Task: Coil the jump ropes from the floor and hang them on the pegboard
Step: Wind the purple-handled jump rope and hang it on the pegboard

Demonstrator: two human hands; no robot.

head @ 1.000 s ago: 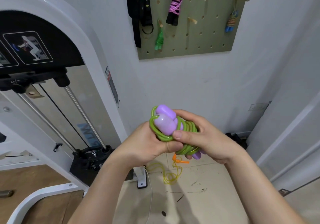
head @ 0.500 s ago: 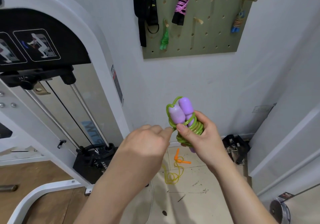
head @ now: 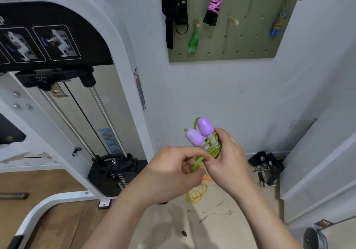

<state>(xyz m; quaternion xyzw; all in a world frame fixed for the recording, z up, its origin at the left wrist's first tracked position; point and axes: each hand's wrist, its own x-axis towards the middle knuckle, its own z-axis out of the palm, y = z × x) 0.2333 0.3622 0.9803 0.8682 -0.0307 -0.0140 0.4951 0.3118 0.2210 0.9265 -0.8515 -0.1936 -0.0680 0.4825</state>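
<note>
A coiled green jump rope with two purple handles (head: 202, 135) is at chest height in front of the wall. My right hand (head: 227, 158) grips the bundle, handles pointing up and left. My left hand (head: 173, 173) pinches a green strand at the bundle's lower end. The olive pegboard (head: 240, 42) hangs on the wall above, holding a pink rope (head: 214, 4), a green rope (head: 194, 40) and a blue-handled rope (head: 278, 24). A yellow rope with orange handles (head: 196, 192) lies on the floor under my hands.
A white cable machine (head: 77, 94) with a black weight stack (head: 115, 173) stands at the left. Black straps (head: 174, 7) hang at the pegboard's left edge. Black gear (head: 266, 167) lies by the wall at the right. A bare wooden peg (head: 233, 20) sticks out mid-board.
My left hand left the bundle, then came back to pinch a strand at its lower end. The right hand turned the handles upright. The view rose slightly toward the pegboard.
</note>
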